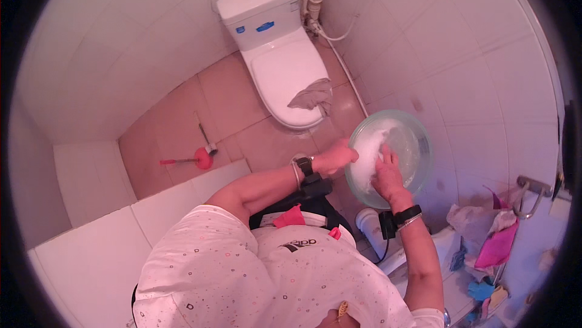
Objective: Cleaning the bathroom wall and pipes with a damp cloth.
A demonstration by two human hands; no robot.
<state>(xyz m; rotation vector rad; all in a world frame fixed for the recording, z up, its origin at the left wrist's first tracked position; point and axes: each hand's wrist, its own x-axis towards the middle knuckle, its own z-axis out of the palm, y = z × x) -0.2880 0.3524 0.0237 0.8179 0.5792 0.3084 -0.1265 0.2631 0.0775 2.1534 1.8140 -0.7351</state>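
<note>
While the basin (422, 152) faces up, suds (364, 167) stretch diagonally.

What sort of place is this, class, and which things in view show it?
Most likely a bathroom: there is a white toilet with its lid down, what looks like a red plunger, and tiled walls.

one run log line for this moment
left hand: at rim of round pale green basin | right hand: in basin, at white mass, cloth or suds unclear | grey cloth: on white toilet lid
</note>
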